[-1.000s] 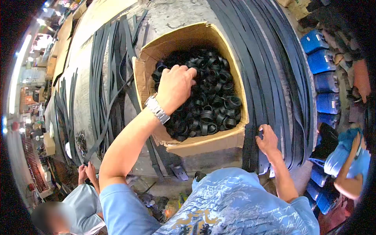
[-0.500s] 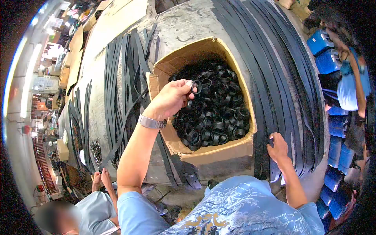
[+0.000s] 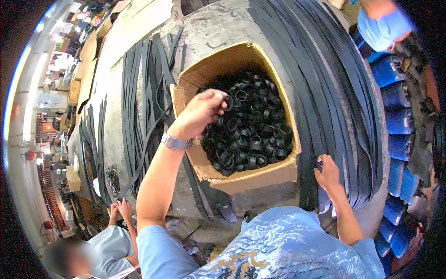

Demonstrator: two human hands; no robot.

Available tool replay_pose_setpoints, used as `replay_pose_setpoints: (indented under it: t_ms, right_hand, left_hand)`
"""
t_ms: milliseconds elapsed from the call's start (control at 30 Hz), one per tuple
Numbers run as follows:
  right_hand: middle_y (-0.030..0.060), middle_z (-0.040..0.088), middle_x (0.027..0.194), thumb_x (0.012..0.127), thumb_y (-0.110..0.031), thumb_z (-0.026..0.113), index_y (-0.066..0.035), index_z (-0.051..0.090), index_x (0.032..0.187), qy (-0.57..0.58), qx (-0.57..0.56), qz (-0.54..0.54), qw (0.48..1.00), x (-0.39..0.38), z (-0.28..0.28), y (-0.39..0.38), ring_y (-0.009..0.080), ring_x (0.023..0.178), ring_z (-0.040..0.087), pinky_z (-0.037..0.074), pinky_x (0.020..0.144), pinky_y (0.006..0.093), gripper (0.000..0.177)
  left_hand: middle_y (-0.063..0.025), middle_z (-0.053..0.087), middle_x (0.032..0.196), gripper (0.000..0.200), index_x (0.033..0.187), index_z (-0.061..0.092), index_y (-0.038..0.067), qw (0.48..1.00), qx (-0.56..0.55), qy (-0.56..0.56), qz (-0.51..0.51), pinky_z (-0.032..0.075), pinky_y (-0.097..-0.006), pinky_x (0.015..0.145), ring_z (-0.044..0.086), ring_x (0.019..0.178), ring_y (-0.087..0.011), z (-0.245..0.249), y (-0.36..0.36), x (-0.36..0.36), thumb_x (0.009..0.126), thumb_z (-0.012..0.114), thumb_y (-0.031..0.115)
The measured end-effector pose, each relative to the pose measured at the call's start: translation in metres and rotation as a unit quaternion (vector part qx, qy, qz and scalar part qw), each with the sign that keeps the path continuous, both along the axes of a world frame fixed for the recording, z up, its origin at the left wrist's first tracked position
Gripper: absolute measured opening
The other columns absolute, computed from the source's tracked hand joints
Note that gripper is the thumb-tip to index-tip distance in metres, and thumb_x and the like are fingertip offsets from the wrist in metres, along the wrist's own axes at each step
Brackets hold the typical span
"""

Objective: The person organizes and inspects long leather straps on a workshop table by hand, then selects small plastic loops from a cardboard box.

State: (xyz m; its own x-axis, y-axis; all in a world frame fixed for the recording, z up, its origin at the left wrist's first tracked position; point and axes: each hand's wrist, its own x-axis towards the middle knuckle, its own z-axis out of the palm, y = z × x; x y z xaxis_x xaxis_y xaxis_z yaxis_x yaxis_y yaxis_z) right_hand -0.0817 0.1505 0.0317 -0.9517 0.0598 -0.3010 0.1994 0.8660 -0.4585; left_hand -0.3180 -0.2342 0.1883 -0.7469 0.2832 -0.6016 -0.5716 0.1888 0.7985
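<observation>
Black loop now pinched in my left fingers, raised from the box below. Right fingers stay flat, open, on the straps.

Under the left hand the cardboard box stands open-topped, with clear air above its heap of black loops. Its walls and left flap block sideways passage at loop level, and its front wall stands between the two hands. The black straps under and beyond the right hand lie flat, with open air over them. Beyond the box lies a bare patch of table. A co-worker's hands sit near the table edge, below the left forearm.
</observation>
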Motion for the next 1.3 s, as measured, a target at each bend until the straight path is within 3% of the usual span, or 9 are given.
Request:
replay_pose_setpoints:
  t_ms: [67, 133, 267, 333, 400, 700, 1000, 1100, 1300]
  right_hand:
    - [0.0162, 0.055, 0.099, 0.075, -0.011, 0.071, -0.008, 0.051, 0.104, 0.007, -0.007, 0.005, 1.0, 0.001, -0.003, 0.001, 0.04, 0.096, 0.057, 0.047, 0.08, 0.0482, 0.036]
    - [0.0165, 0.054, 0.097, 0.074, -0.011, 0.07, -0.008, 0.05, 0.106, 0.006, -0.003, 0.006, 1.0, 0.001, -0.004, 0.002, 0.0401, 0.095, 0.057, 0.046, 0.077, 0.0485, 0.037]
    - [0.0164, 0.054, 0.097, 0.074, -0.011, 0.07, -0.008, 0.049, 0.107, 0.012, 0.004, 0.012, 1.0, 0.0, -0.003, 0.0, 0.0401, 0.095, 0.057, 0.046, 0.077, 0.049, 0.039]
    - [0.0164, 0.054, 0.097, 0.075, -0.011, 0.07, -0.008, 0.049, 0.107, 0.018, 0.001, 0.016, 1.0, 0.001, -0.003, 0.0, 0.04, 0.095, 0.057, 0.046, 0.078, 0.049, 0.039]
    - [0.0164, 0.054, 0.098, 0.075, -0.011, 0.07, -0.009, 0.049, 0.107, 0.013, -0.001, 0.014, 1.0, 0.001, -0.002, 0.0, 0.0398, 0.096, 0.057, 0.047, 0.078, 0.0488, 0.039]
    - [0.0155, 0.056, 0.103, 0.077, -0.013, 0.07, -0.01, 0.05, 0.108, -0.043, 0.006, -0.013, 0.999, -0.003, 0.003, -0.003, 0.0384, 0.102, 0.057, 0.047, 0.083, 0.0479, 0.038]
    - [0.0164, 0.056, 0.101, 0.075, -0.012, 0.071, -0.008, 0.05, 0.106, -0.031, 0.009, 0.0, 0.999, -0.004, 0.006, -0.002, 0.0391, 0.1, 0.057, 0.046, 0.083, 0.0473, 0.038]
    - [0.0167, 0.056, 0.1, 0.075, -0.011, 0.071, -0.008, 0.05, 0.106, -0.021, 0.007, 0.0, 1.0, -0.004, 0.006, -0.003, 0.0393, 0.099, 0.057, 0.046, 0.083, 0.0474, 0.038]
    - [0.017, 0.056, 0.099, 0.074, -0.01, 0.071, -0.008, 0.049, 0.106, -0.01, 0.007, 0.003, 1.0, -0.002, 0.003, -0.002, 0.0393, 0.099, 0.057, 0.046, 0.083, 0.0472, 0.039]
  left_hand:
    - [-0.0007, 0.059, 0.094, 0.025, 0.115, 0.061, 0.011, 0.985, -0.136, 0.104, -0.03, 0.049, -0.0276, 0.073, 0.056, 0.082, -0.0108, 0.002, 0.002, -0.006, 0.1, 0.055, 0.03]
    - [-0.0084, 0.058, 0.104, 0.03, 0.116, 0.061, 0.006, 0.816, -0.355, 0.448, -0.089, 0.052, -0.0311, 0.076, 0.06, 0.083, -0.0169, -0.005, 0.003, -0.002, 0.095, 0.062, 0.028]
    - [-0.016, 0.061, 0.1, 0.029, 0.106, 0.066, 0.003, 0.815, -0.322, 0.404, -0.264, 0.053, -0.0371, 0.08, 0.064, 0.092, -0.0269, -0.002, 0.029, 0.013, 0.084, 0.073, 0.022]
    - [-0.0166, 0.064, 0.097, 0.031, 0.103, 0.068, 0.003, 0.726, -0.389, 0.473, -0.313, 0.051, -0.0437, 0.085, 0.062, 0.096, -0.036, -0.017, 0.034, 0.024, 0.079, 0.073, 0.022]
    - [-0.0185, 0.066, 0.097, 0.03, 0.103, 0.069, 0.003, 0.716, -0.436, 0.444, -0.317, 0.052, -0.0447, 0.084, 0.064, 0.095, -0.0364, -0.021, 0.039, 0.021, 0.079, 0.071, 0.021]
    - [-0.016, 0.072, 0.093, 0.028, 0.102, 0.07, 0.001, 0.88, -0.254, 0.337, -0.217, 0.051, -0.0339, 0.082, 0.069, 0.087, -0.0247, -0.018, 0.02, 0.0, 0.083, 0.068, 0.022]
    - [-0.0051, 0.066, 0.075, 0.026, 0.091, 0.071, 0.001, 0.909, -0.282, 0.261, -0.163, 0.048, -0.0288, 0.07, 0.06, 0.072, -0.0125, -0.023, 0.016, -0.003, 0.083, 0.065, 0.025]
    - [-0.0146, 0.068, 0.072, 0.029, 0.086, 0.07, -0.003, 0.914, -0.309, 0.227, -0.135, 0.05, -0.0319, 0.069, 0.064, 0.069, -0.0188, -0.013, 0.021, -0.001, 0.077, 0.065, 0.024]
    - [-0.0127, 0.066, 0.069, 0.028, 0.085, 0.069, -0.004, 0.917, -0.301, 0.233, -0.124, 0.049, -0.0321, 0.066, 0.062, 0.067, -0.0169, -0.017, 0.019, 0.0, 0.079, 0.066, 0.024]
